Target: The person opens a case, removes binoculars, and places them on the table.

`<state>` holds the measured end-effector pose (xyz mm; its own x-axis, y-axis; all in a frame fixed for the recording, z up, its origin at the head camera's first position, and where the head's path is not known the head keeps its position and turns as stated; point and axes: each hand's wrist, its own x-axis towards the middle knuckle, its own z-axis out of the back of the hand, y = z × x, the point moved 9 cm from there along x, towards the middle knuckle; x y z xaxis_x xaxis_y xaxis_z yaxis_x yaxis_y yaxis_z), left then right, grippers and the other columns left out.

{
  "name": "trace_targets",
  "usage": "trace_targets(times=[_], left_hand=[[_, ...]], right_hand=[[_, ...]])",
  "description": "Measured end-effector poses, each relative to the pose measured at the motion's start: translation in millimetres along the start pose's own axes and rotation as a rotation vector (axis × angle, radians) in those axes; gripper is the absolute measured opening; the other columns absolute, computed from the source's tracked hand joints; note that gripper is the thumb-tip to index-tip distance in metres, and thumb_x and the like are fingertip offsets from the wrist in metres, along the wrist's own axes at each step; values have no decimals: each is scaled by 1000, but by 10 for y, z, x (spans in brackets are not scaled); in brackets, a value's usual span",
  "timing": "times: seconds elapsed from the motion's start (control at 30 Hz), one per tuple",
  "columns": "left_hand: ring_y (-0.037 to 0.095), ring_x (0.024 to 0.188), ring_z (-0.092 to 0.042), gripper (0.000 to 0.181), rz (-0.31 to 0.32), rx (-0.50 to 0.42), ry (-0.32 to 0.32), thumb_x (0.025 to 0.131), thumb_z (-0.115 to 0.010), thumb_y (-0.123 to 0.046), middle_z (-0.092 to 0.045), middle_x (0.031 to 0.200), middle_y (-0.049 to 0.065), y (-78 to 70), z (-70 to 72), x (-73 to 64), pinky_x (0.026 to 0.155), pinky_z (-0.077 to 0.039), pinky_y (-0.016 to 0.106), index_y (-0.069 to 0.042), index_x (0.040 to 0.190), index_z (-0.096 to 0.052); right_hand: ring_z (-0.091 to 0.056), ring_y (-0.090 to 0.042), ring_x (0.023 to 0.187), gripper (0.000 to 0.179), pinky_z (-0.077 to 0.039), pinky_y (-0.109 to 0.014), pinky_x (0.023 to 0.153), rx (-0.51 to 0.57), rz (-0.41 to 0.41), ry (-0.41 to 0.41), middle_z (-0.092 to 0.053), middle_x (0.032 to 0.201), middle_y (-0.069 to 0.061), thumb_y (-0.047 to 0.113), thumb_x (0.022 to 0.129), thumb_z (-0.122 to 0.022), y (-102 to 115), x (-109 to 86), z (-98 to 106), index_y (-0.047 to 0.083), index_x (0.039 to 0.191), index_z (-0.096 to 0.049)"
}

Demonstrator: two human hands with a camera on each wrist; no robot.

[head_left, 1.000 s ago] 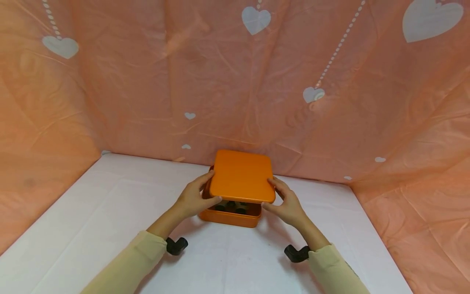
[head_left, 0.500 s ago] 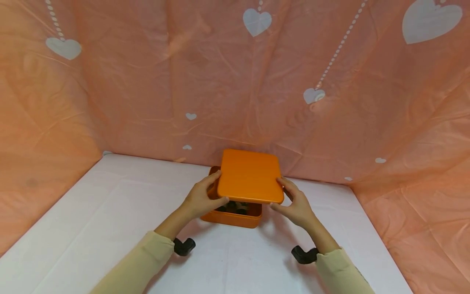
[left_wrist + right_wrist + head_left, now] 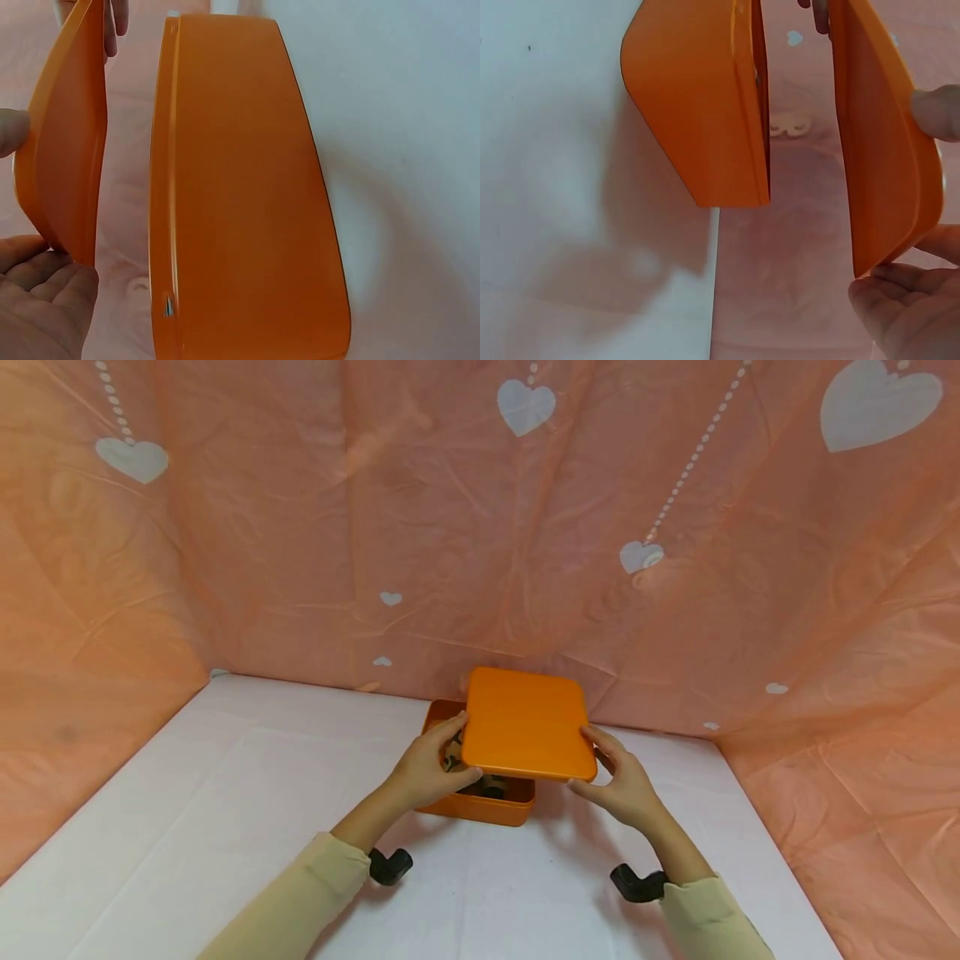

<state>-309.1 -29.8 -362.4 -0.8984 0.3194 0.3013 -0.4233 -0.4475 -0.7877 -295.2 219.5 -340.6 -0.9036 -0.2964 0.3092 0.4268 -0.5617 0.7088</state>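
An orange square lid (image 3: 528, 722) is held level above an orange box (image 3: 476, 808), shifted to the right of it. My left hand (image 3: 429, 767) grips the lid's left edge, thumb at the near corner. The right edge is gripped by my right hand (image 3: 621, 783) in the same way. Both wrist views show a gap between the lid (image 3: 67, 142) and the box (image 3: 697, 97). Inside the box, partly covered by the lid and left hand, lie dark and tan things (image 3: 491, 787) whose kind I cannot tell.
The box stands on a white-covered table (image 3: 225, 793), close to its back edge. Behind and at both sides hangs a peach curtain (image 3: 450, 527) with white hearts. A black curved wrist mount (image 3: 392, 866) sits under each forearm.
Both hands have carried the lid to the right, uncovering more of the box's left side. The box has stayed in place.
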Motion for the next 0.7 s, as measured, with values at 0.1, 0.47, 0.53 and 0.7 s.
trace_targets(times=[0.1, 0.47, 0.53, 0.7], left_hand=[[32, 139, -40, 84, 3, 4, 5, 78, -79, -25, -37, 153, 12, -26, -35, 4, 110, -39, 48, -7, 148, -37], [28, 138, -42, 83, 31, -70, 45, 80, -78, -21, -32, 157, 5, -101, -212, 9, 98, -51, 40, -8, 150, -34], [28, 139, -39, 83, 22, -43, 40, 80, -78, -24, -33, 157, 4, -127, -237, 12, 103, -47, 42, -9, 150, -35], [27, 143, -35, 83, 31, -28, 40, 80, -77, -28, -33, 157, 2, -194, -315, 27, 113, -36, 48, -12, 150, -35]], right_hand=[[-37, -42, 136, 77, -33, -49, 108, -13, -1, 7, -39, 148, -27, 1, 74, -79, -6, -17, 36, -11, 140, -41], [-39, -43, 135, 78, -36, -50, 106, -57, -49, 45, -40, 146, -28, 4, 75, -79, -91, -96, 154, -10, 141, -40], [-40, -44, 134, 78, -37, -50, 105, -63, -54, 51, -42, 145, -29, 5, 75, -79, -111, -110, 189, -9, 141, -40], [-41, -45, 133, 78, -38, -49, 104, -80, -64, 71, -42, 144, -30, 5, 75, -78, -184, -140, 275, -9, 141, -40]])
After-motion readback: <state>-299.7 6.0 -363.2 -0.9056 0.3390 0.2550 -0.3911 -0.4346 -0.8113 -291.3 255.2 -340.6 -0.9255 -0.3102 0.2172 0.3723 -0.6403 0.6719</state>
